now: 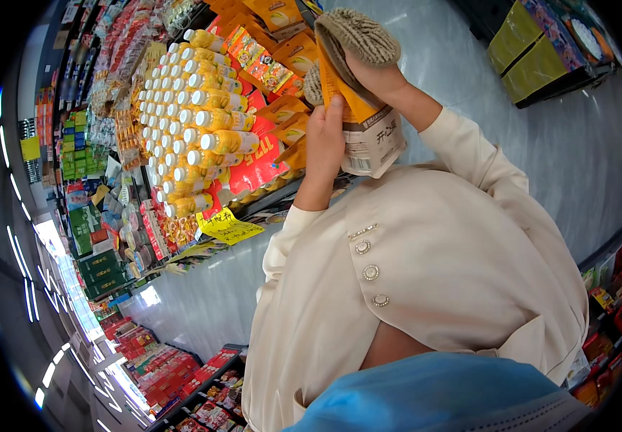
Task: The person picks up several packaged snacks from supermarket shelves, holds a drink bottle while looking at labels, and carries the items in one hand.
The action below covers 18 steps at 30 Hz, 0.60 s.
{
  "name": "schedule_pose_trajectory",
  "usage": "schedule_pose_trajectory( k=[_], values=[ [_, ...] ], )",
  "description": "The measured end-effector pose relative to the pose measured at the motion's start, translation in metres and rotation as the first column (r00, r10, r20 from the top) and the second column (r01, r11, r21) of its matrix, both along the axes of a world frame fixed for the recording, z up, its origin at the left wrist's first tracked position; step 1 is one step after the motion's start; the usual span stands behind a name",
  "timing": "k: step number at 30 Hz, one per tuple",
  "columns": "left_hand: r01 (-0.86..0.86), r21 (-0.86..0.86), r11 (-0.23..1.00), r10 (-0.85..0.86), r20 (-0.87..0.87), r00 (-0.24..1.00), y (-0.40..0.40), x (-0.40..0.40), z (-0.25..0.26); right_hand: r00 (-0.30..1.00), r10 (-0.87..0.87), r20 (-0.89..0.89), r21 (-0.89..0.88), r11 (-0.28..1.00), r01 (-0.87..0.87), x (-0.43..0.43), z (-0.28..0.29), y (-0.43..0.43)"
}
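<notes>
My left hand (pixel 328 135) grips the side edge of an orange and white snack pouch (pixel 377 141), with the thumb on its front. My right hand (pixel 373 78) is at the pouch's upper right, its fingers covered by a tan ribbed chenille cloth or mitt (pixel 367 38). The cloth's darker edge runs down along the pouch; another tan ribbed piece shows left of the pouch, above my left hand. Similar orange pouches (pixel 295 54) lie on the display just left, beside a strip of small orange packets (pixel 262 62).
Rows of yellow drink bottles with white caps (pixel 203 121) stand on the display at left, by a red price sign (pixel 251 162) and a yellow handwritten card (pixel 230 225). Another display stand (pixel 532 54) is at upper right. Shelves of packaged goods (pixel 608 318) are at lower right.
</notes>
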<state>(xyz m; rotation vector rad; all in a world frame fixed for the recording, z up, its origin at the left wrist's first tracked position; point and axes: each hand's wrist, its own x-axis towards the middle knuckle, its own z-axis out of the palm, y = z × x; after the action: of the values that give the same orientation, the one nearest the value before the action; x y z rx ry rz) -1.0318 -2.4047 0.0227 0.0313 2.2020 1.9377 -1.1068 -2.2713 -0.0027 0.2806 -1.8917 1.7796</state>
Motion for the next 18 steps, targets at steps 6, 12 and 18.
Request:
schedule_pose_trajectory(
  k=[6,12,18],
  values=[
    [-0.242,0.510,0.825,0.177,0.175,0.969,-0.012,0.001,-0.026,0.998,-0.033,0.054,0.151,0.988,0.024,-0.005,-0.008,0.035],
    [-0.202,0.652,0.730,0.073,0.220,0.973,-0.030,-0.012,-0.006,0.862,0.491,0.121,-0.109,0.870,-0.480,0.042,-0.031,0.033],
    [-0.001,0.472,0.881,-0.050,0.096,0.994,-0.019,0.005,-0.030,0.943,0.261,0.205,0.104,0.953,-0.286,0.050,-0.025,0.029]
  ],
)
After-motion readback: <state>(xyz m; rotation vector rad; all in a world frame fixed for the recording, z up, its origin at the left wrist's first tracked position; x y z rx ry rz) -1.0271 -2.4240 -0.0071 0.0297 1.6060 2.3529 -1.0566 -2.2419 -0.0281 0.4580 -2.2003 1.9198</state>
